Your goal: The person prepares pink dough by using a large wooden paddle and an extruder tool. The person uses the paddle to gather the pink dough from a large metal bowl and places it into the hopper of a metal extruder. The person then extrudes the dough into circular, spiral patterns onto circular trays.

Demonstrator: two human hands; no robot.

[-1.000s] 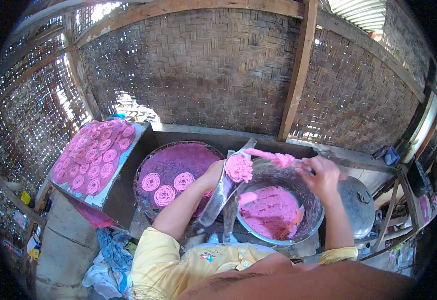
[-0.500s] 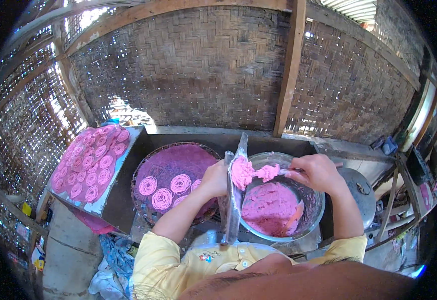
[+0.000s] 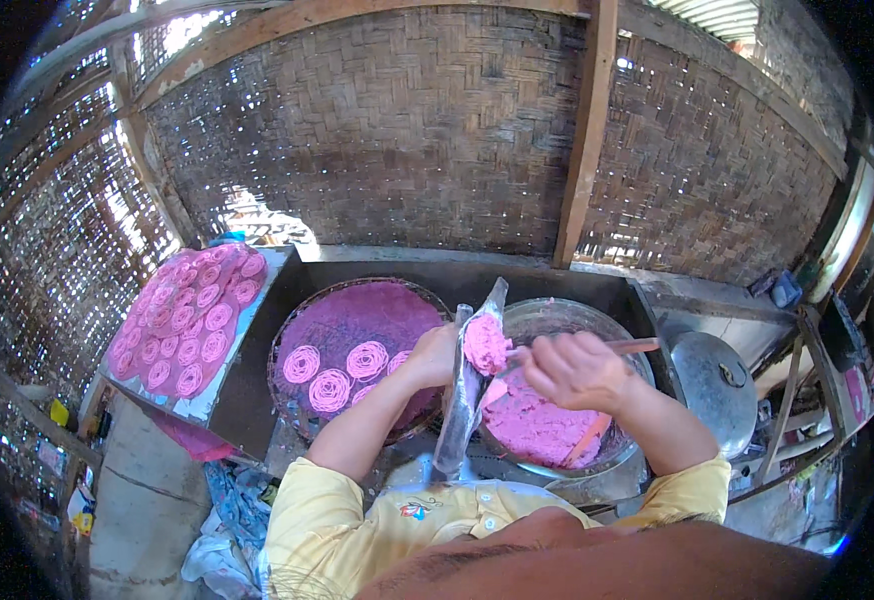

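My left hand (image 3: pixel 433 356) is closed round the side of a long wooden press (image 3: pixel 454 425), held upright and slightly tilted over the left rim of a metal basin (image 3: pixel 557 314). A lump of pink dough (image 3: pixel 486 345) sits in the press's opening. My right hand (image 3: pixel 579 374) grips a wooden spatula (image 3: pixel 633 346), its handle end sticking out to the right and its dough-smeared end beside the press. More pink dough (image 3: pixel 542 425) fills the basin, with a second flat wooden tool (image 3: pixel 587 438) stuck in it.
Left of the basin is a round tray (image 3: pixel 362 308) with a pink mesh lining and several pink dough rosettes (image 3: pixel 329 390). Farther left, more rosettes cover a pink cloth (image 3: pixel 177 330). A metal lid (image 3: pixel 712 395) lies at the right. A woven bamboo wall (image 3: pixel 407 140) stands behind.
My right hand has moved left and down, its spatula now lower against the press. The dough clump on the spatula has mostly gone. The press leans a little more to the right at its top.
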